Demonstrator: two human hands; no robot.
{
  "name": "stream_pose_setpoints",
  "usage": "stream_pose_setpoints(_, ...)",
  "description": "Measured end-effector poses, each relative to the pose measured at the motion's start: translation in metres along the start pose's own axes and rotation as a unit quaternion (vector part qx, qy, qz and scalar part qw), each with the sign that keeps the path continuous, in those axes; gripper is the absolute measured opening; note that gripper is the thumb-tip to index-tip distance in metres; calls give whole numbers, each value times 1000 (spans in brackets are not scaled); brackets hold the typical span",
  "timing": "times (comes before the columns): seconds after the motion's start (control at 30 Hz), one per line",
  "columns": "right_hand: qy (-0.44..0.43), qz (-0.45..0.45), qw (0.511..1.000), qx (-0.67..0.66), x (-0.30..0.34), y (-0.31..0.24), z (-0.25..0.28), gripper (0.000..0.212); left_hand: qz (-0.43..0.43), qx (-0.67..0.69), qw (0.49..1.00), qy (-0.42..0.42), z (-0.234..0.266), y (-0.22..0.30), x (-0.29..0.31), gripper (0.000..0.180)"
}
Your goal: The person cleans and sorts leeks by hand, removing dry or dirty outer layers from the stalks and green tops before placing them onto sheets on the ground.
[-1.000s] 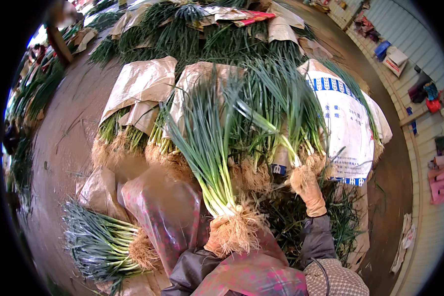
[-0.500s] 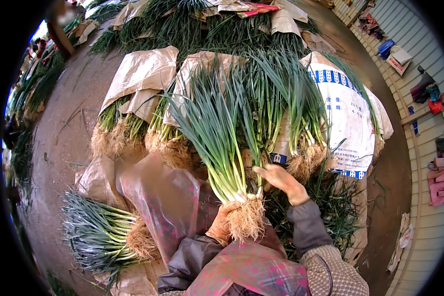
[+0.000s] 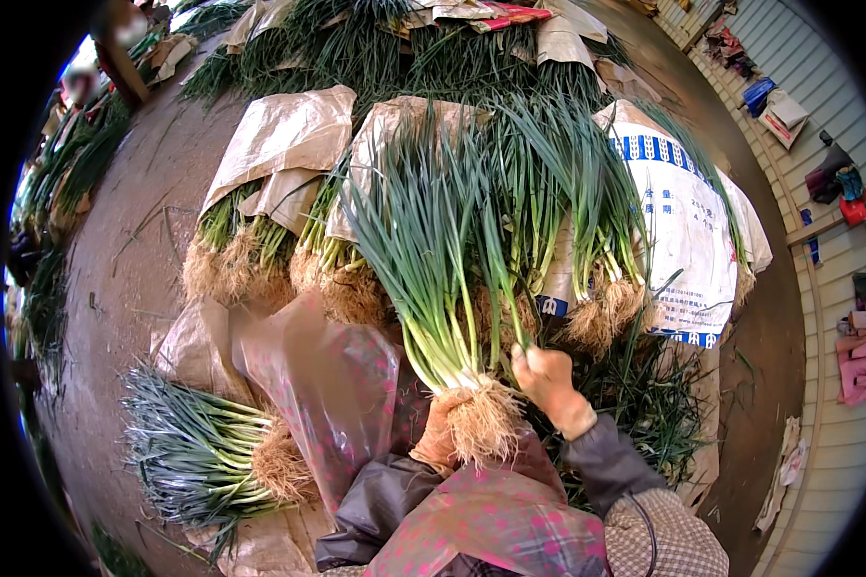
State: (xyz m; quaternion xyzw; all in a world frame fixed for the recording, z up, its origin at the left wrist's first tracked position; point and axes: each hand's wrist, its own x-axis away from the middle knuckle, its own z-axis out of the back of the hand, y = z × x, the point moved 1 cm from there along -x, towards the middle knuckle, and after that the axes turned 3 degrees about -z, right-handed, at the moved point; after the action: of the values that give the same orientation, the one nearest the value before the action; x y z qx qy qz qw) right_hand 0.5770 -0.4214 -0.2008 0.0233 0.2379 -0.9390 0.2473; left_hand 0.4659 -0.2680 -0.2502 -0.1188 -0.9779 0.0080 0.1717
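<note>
My left hand [image 3: 435, 435] is closed round the root end of a bunch of green onions [image 3: 448, 361]. The bunch stands tilted before me, its long green leaves pointing away and its pale roots hanging over my fingers, partly hiding them. Just right of the lower stalks, my right hand [image 3: 548, 387] is closed, thumb against the curled fingers. A small green tip shows at its thumb, but I cannot make out what is pinched there. A second bunch of green onions [image 3: 212, 444] lies on its side at the left, roots toward me.
Bundles of green onions [image 3: 233, 252] wrapped in tan sacking lie across the far side, with a white-and-blue sack [image 3: 678, 245] over those at right. Loose leaves [image 3: 659, 413] heap beside my right arm. Clear plastic sheeting with pink spots [image 3: 510, 524] covers my lap.
My right hand has drawn down and slightly toward me from the stalks, its fingers now curled closed. My left hand keeps hold of the green onions.
</note>
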Motion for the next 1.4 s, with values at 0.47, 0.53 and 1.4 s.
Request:
stream_pose_setpoints(0.47,-165,-427,876,-150,89,164,1,56,58,-3,997,-55,1,2,10,31)
stream_pose_setpoints(0.53,-314,-293,854,294,80,191,13,56,66,0,998,-24,-7,-3,1,29)
stream_pose_setpoints(1.4,92,-361,718,-588,51,20,32,34,-23,97,995,-20,-6,16,1,44)
